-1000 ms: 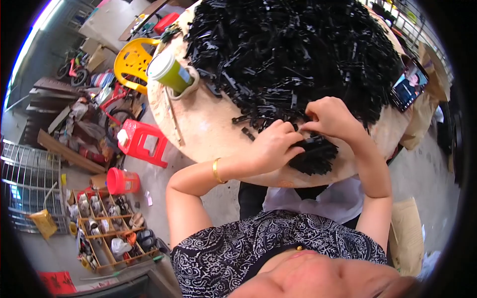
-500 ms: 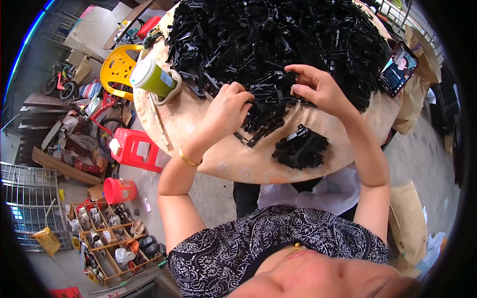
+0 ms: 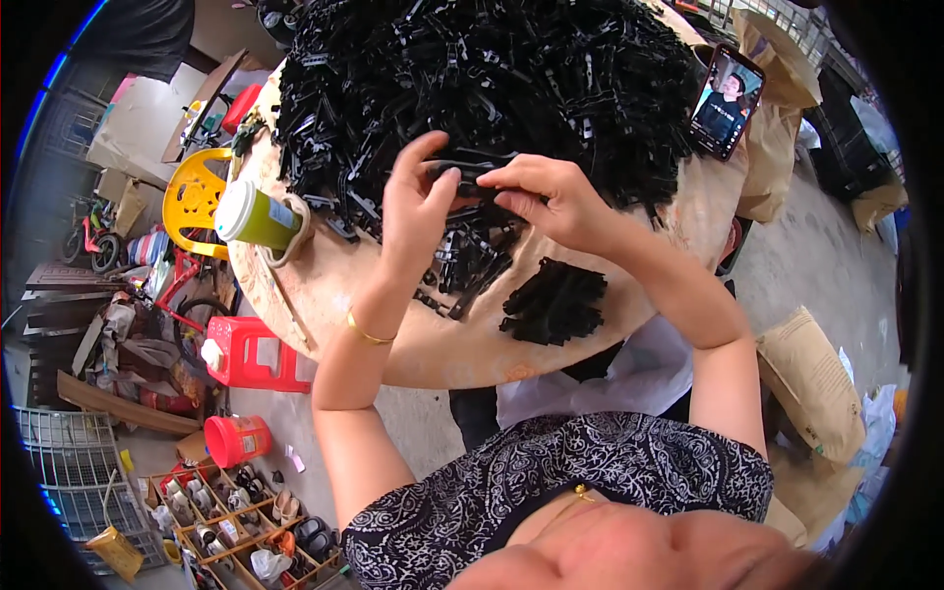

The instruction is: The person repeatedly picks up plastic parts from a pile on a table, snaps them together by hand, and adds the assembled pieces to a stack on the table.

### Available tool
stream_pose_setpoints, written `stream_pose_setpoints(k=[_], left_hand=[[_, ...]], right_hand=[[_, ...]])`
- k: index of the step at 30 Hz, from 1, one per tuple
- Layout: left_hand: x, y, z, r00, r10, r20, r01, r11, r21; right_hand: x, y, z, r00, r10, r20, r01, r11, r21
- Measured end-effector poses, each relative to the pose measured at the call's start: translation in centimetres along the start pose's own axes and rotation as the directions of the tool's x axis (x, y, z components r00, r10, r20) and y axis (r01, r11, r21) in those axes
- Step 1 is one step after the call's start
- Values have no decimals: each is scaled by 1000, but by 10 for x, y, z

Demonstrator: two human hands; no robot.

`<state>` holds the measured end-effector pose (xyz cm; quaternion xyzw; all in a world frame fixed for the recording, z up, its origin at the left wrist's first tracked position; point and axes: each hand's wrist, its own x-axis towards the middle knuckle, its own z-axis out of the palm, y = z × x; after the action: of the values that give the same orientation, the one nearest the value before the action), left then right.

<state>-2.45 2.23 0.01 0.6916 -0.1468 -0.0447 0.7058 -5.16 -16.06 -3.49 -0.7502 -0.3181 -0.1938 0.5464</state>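
A big heap of thin black plastic pieces (image 3: 472,69) covers the far part of the round table. At the heap's near edge my left hand (image 3: 415,205) and my right hand (image 3: 559,202) face each other, a short gap apart. A long thin black piece (image 3: 474,162) spans the gap, its left part between my left thumb and forefinger. My right thumb and forefinger pinch its other side; how many pieces are held I cannot make out. Near me a small separate pile of black pieces (image 3: 556,303) lies on the patterned tablecloth (image 3: 442,366), with loose pieces (image 3: 462,261) below my hands.
A green cup with a white lid (image 3: 258,216) stands in a holder at the table's left. At the right edge a lit phone (image 3: 728,103) leans upright. Left of the table are a yellow chair (image 3: 197,197), a red stool (image 3: 246,352) and a red bucket (image 3: 236,441).
The view has shifted, so the table sits further left. My hands have come closer together and now hold a black piece between them; before, they were apart over the heap's edge.
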Motion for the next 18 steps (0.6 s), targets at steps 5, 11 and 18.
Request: stream_pose_setpoints(k=[5, 11, 18], left_hand=[[0, -11, -2, 978, -135, 159, 163, 970, -179], [-7, -8, -5, 963, -158, 220, 214, 941, -261], [-9, -11, -4, 958, -229, 171, 259, 949, -179]], right_hand=[[-1, 6, -1, 996, 6, -90, -18, 992, -128], [0, -4, 0, 993, -30, -114, 2, 970, -242], [0, -3, -1, 988, -118, -97, 91, 964, -249]])
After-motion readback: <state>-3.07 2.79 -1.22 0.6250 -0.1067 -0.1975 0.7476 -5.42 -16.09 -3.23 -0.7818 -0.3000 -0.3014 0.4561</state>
